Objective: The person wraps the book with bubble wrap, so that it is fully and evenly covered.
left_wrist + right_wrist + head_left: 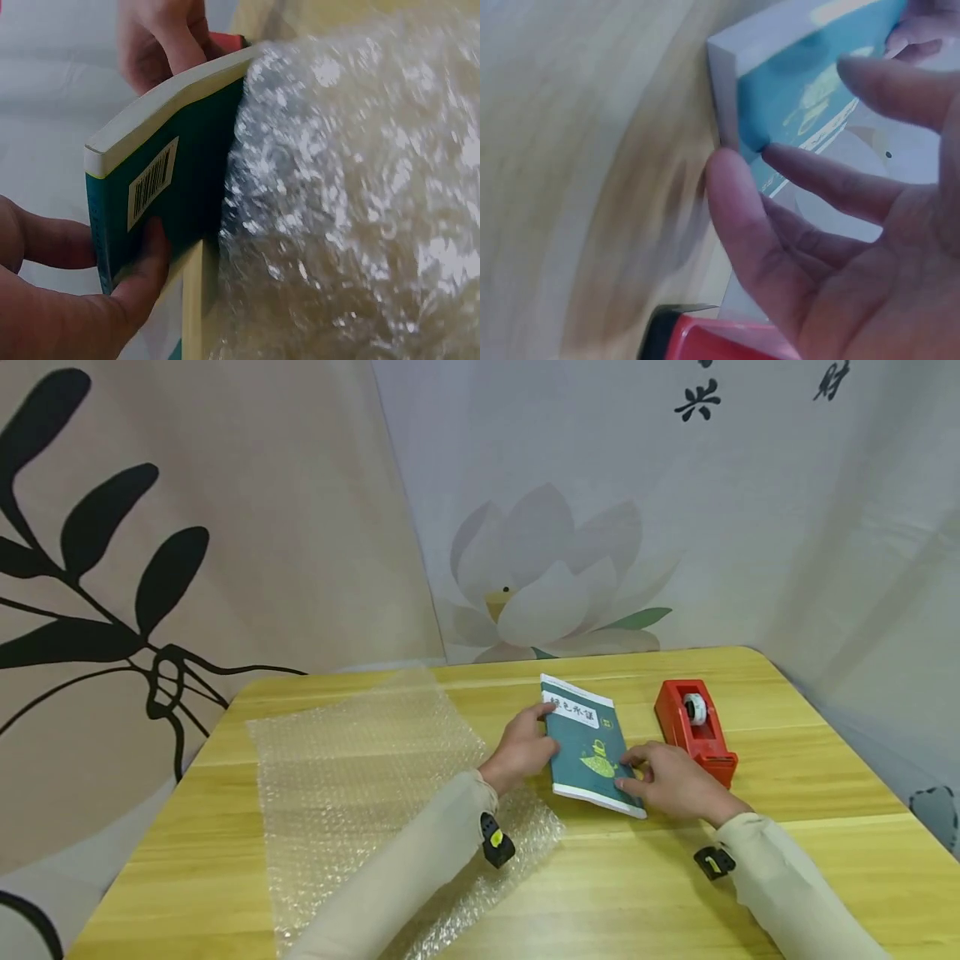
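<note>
A green book (592,745) with a white title label and a yellow picture is held tilted above the wooden table. My left hand (522,745) grips its left edge. In the left wrist view, fingers and thumb lie on either side of the book (169,180), beside the barcode on its back. At the book's right edge is my right hand (671,778); its thumb meets the edge and a fingertip touches the cover (795,97). Left of the book, a clear bubble wrap sheet (337,793) lies flat, partly under my left arm.
A red tape dispenser (693,731) with a white roll stands just beyond my right hand. The wooden table (810,860) ends at a printed cloth backdrop (300,510). Black wrist cameras (495,841) sit on both cuffs.
</note>
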`<action>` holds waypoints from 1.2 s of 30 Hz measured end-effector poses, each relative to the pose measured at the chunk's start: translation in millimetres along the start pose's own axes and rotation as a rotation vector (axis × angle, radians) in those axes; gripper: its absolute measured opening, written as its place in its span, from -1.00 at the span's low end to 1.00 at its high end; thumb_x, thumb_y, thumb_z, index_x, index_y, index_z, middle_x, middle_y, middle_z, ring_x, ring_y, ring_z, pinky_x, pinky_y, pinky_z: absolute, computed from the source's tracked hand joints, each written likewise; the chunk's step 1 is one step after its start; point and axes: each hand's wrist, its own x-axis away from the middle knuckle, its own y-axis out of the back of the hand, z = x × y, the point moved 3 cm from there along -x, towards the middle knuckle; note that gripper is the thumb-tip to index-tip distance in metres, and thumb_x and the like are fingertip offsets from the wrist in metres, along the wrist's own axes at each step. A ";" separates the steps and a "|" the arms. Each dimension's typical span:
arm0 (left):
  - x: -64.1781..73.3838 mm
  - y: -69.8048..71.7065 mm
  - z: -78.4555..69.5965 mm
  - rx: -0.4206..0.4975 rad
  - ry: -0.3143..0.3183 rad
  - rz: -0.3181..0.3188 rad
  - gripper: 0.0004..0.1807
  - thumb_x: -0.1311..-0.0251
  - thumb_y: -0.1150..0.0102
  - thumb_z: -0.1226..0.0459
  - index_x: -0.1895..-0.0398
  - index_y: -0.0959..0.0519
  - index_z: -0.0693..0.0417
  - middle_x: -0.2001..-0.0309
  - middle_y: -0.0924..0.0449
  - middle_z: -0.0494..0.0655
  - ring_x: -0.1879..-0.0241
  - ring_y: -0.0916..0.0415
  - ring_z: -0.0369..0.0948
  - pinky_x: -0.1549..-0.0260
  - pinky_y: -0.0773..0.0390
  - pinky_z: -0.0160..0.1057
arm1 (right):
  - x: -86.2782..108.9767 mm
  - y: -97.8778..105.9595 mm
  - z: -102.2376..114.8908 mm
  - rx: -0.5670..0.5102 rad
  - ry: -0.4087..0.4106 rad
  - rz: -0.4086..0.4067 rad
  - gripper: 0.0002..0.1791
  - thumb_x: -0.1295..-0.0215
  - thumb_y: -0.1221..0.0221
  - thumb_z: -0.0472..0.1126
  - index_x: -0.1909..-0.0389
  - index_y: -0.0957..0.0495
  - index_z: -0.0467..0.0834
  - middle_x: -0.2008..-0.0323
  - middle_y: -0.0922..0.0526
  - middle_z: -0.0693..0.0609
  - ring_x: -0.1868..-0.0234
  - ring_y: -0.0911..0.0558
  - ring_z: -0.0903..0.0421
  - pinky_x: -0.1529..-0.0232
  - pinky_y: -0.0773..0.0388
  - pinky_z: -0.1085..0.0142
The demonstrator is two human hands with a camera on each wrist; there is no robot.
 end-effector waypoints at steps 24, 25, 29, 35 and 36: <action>5.8 23.1 -1.7 0.377 0.040 0.052 -0.33 -0.37 0.08 0.57 -0.53 -0.18 0.11 -0.38 -0.23 0.16 -0.06 -0.49 -0.13 -0.19 -0.57 -0.12 | 2.0 2.8 -8.7 -0.728 -0.095 0.113 -0.28 -0.47 -0.13 -0.06 -0.56 -0.10 -0.03 -0.18 -0.40 -0.26 0.07 -0.58 0.03 0.25 -0.58 0.38; 6.6 24.1 -1.5 0.377 0.039 0.054 -0.33 -0.37 0.08 0.57 -0.53 -0.18 0.11 -0.38 -0.23 0.16 -0.06 -0.49 -0.13 -0.17 -0.56 -0.13 | 2.3 3.5 -7.8 -0.761 -0.098 0.110 -0.28 -0.46 -0.14 -0.07 -0.55 -0.12 -0.02 -0.18 -0.40 -0.24 0.07 -0.59 0.05 0.26 -0.57 0.40; 8.5 27.7 -2.1 0.368 0.021 0.060 -0.33 -0.36 0.09 0.58 -0.53 -0.19 0.10 -0.37 -0.23 0.17 -0.05 -0.47 -0.13 -0.12 -0.56 -0.17 | 2.4 7.1 -4.8 -0.820 -0.091 0.068 -0.29 -0.43 -0.18 -0.10 -0.54 -0.17 -0.03 -0.17 -0.42 -0.19 0.10 -0.62 0.11 0.36 -0.48 0.44; 9.9 30.1 -1.7 0.338 0.001 0.078 -0.31 -0.35 0.08 0.59 -0.54 -0.16 0.13 -0.38 -0.22 0.21 -0.10 -0.52 -0.05 -0.22 -0.58 -0.08 | 1.2 8.9 0.2 -0.820 -0.080 0.036 -0.31 -0.39 -0.23 -0.17 -0.49 -0.24 -0.10 -0.20 -0.36 -0.19 0.05 -0.61 0.11 0.17 -0.60 0.42; 10.3 30.6 -1.6 0.330 0.003 0.080 -0.30 -0.35 0.07 0.59 -0.55 -0.15 0.14 -0.38 -0.22 0.21 -0.11 -0.52 -0.04 -0.23 -0.57 -0.06 | 1.1 8.5 1.1 -0.826 -0.082 0.037 -0.31 -0.38 -0.23 -0.17 -0.48 -0.24 -0.11 -0.24 -0.33 -0.20 0.04 -0.60 0.10 0.15 -0.62 0.41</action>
